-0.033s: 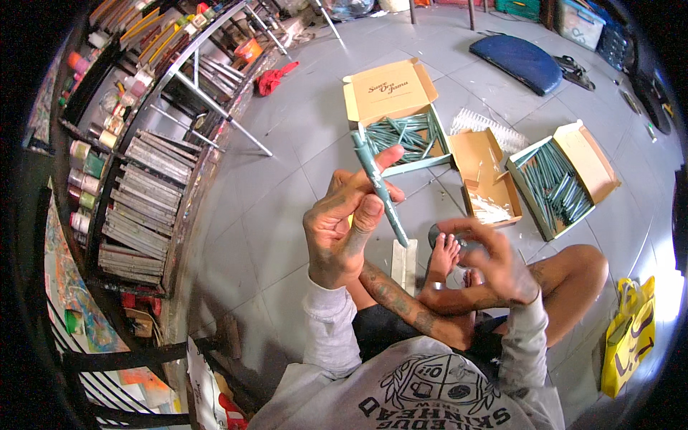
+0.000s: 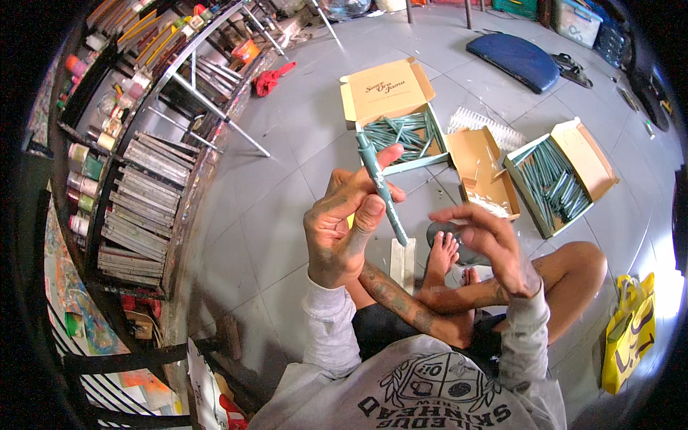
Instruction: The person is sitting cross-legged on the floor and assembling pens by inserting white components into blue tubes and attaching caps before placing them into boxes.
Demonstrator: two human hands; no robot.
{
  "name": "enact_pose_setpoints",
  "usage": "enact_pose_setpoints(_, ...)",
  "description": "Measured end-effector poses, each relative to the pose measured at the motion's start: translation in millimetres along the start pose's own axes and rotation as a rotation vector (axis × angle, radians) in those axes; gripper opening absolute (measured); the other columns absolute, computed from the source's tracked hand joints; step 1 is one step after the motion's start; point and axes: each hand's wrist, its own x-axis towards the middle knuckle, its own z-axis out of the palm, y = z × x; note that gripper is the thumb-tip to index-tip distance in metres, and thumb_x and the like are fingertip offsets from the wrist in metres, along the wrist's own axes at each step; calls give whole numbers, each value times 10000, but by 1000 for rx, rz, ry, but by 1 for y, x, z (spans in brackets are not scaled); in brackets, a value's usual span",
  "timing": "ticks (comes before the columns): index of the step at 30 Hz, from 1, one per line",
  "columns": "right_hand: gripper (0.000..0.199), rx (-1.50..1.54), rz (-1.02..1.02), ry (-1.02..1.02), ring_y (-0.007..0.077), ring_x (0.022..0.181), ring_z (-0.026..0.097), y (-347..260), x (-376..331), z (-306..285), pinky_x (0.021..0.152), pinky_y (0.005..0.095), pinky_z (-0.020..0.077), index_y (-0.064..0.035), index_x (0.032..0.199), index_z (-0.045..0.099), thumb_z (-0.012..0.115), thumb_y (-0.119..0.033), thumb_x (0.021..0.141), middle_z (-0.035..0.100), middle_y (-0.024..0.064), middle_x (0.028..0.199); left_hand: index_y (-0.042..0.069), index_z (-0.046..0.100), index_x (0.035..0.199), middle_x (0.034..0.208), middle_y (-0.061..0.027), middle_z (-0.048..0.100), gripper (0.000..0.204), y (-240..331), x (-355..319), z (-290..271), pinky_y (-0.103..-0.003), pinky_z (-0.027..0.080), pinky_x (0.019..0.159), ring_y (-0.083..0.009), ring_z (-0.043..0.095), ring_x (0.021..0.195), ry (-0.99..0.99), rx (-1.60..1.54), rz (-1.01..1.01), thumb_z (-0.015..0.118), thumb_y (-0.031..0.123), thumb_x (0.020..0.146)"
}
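Note:
My left hand (image 2: 335, 231) is raised in front of me with a green pen (image 2: 383, 188) pinched between its thumb and fingers. The pen slants, its lower tip toward me, with pale lettering along its barrel. To the right, my right hand (image 2: 496, 247) hovers over my foot, fingers bent and apart, holding nothing that I can see. Behind the pen stands an open carton (image 2: 387, 86) full of similar green pens. A second carton (image 2: 584, 161) of them lies to the right. Between them is a brown box (image 2: 473, 150) with small white pieces in it.
A pale narrow strip (image 2: 403, 266) lies by my foot, and a white ridged sheet (image 2: 502, 130) behind the brown box. Shelves of paint jars and a metal-legged stand (image 2: 215, 111) line the left. A blue cushion (image 2: 516, 61) and yellow bag (image 2: 629, 337) are at right.
My right hand has lifted slightly and its fingers have stretched a little to the left. The left hand and the pen have hardly moved.

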Motion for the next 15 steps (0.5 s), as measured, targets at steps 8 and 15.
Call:
enact_pose_setpoints(8,258,473,287,-71,112,795,658,-62,51,22,740,279,524,31,974,739,666,-216,974,730,91,848,-15,720,945,1141,-168,685,333,1,0,26,-289,487,853,-178,561,1046,10,-186,-12,616,297,999)
enact_pose_setpoints(15,169,648,360,-154,117,853,666,-72,35,17,777,288,534,33,1005,723,638,-110,974,735,87,908,-33,686,866,1206,-211,633,390,-3,-12,34,-253,480,755,-198,555,1098,22,-419,-110,622,329,996)
